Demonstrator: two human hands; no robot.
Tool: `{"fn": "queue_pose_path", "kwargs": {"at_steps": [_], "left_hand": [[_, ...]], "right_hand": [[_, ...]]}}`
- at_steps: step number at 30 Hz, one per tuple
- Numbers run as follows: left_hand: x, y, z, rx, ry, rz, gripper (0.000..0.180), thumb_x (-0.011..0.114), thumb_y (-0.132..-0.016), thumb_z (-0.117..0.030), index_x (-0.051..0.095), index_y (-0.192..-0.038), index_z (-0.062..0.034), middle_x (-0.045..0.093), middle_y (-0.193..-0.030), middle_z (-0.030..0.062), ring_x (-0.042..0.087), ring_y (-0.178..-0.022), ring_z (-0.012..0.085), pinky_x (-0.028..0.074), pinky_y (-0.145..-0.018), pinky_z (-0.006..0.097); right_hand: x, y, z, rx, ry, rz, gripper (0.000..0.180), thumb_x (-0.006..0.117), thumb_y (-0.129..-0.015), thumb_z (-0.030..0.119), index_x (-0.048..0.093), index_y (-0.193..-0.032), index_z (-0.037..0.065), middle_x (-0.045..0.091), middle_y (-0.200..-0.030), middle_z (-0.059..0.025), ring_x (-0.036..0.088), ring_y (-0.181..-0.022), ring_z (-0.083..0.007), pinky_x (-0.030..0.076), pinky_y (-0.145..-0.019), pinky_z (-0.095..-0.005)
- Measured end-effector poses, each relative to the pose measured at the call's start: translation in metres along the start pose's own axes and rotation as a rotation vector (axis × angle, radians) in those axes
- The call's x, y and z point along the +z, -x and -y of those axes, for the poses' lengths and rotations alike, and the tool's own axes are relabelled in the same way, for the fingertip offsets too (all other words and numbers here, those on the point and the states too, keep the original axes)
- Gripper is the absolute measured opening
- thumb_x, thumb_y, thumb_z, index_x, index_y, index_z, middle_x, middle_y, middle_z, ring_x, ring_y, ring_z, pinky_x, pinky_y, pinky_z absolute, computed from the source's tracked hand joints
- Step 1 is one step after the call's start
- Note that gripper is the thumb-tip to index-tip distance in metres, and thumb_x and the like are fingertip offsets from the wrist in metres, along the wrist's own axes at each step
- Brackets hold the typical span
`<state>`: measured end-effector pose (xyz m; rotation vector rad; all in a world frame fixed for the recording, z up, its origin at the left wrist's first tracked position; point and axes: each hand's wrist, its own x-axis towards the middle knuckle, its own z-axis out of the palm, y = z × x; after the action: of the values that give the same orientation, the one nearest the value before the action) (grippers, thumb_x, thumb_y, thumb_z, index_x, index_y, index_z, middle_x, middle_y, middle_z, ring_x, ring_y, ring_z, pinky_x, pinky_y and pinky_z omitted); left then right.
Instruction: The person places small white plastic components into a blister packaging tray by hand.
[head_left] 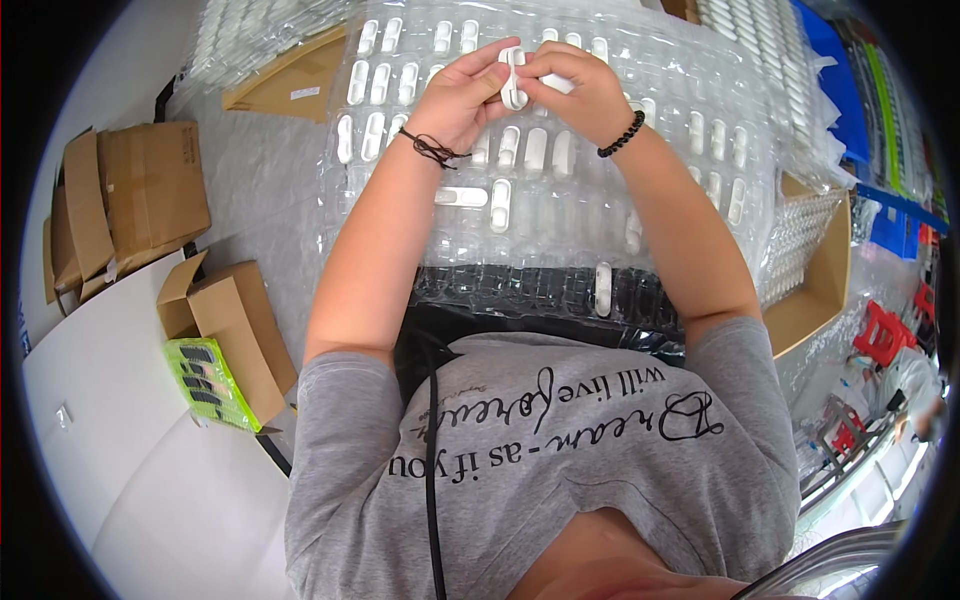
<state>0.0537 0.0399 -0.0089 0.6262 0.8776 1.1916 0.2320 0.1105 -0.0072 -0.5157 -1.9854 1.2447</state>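
Above a clear plastic tray [590, 210], my two hands meet on a small white oblong plastic part [514, 92] held upright. The fingers and thumb of my left hand [455, 100] are closed on its left side. My right hand [590, 95] pinches it from the right; a second white piece [556, 83] shows under these fingers, and I cannot tell if it is gripped too. Similar white parts sit in rows in the tray pockets, such as one white part [509, 146] just below my hands. Another white part [603, 290] lies nearer my body on black material.
Stacked clear trays [250, 40] stand at the far left, beside a cardboard sheet [290, 75]. Cardboard boxes [150, 190] stand to the left, one with a green-edged pack [210, 385] against it. An open carton [820, 290] and a red stool [882, 328] are at right.
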Motion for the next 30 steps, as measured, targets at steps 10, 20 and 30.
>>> {"fn": "queue_pose_path", "kwargs": {"at_steps": [10, 20, 30], "left_hand": [[0.0, -0.002, 0.004, 0.008, 0.054, 0.013, 0.034, 0.051, -0.098, -0.011, 0.05, -0.131, -0.0051, 0.061, -0.103, 0.0038, 0.061, -0.091, 0.0089, 0.057, -0.081, 0.025], [0.005, -0.005, 0.001, 0.014, 0.012, -0.05, 0.034, 0.053, -0.097, -0.01, 0.05, -0.131, -0.0038, 0.062, -0.102, 0.0046, 0.061, -0.09, 0.0098, 0.057, -0.081, 0.027], [0.017, -0.029, -0.029, -0.15, 0.028, -0.16, 0.035, 0.046, -0.098, -0.011, 0.039, -0.13, 0.0035, 0.054, -0.126, 0.0246, 0.059, -0.11, 0.0378, 0.055, -0.091, 0.047]], "right_hand": [[0.003, 0.003, -0.004, -0.022, 0.046, 0.006, 0.009, 0.069, -0.081, 0.002, 0.065, -0.089, 0.0, 0.06, -0.085, -0.0039, 0.058, -0.079, -0.0165, 0.047, -0.072, -0.0274], [-0.001, 0.0, -0.006, -0.055, 0.142, -0.001, 0.008, 0.068, -0.083, 0.006, 0.065, -0.089, 0.002, 0.059, -0.082, -0.0047, 0.058, -0.078, -0.0183, 0.047, -0.071, -0.0299], [-0.025, -0.004, -0.008, 0.489, -0.583, -0.328, 0.021, 0.053, -0.086, 0.008, 0.066, -0.103, 0.004, 0.057, -0.085, -0.0026, 0.055, -0.072, -0.0122, 0.048, -0.07, -0.0265]]}}
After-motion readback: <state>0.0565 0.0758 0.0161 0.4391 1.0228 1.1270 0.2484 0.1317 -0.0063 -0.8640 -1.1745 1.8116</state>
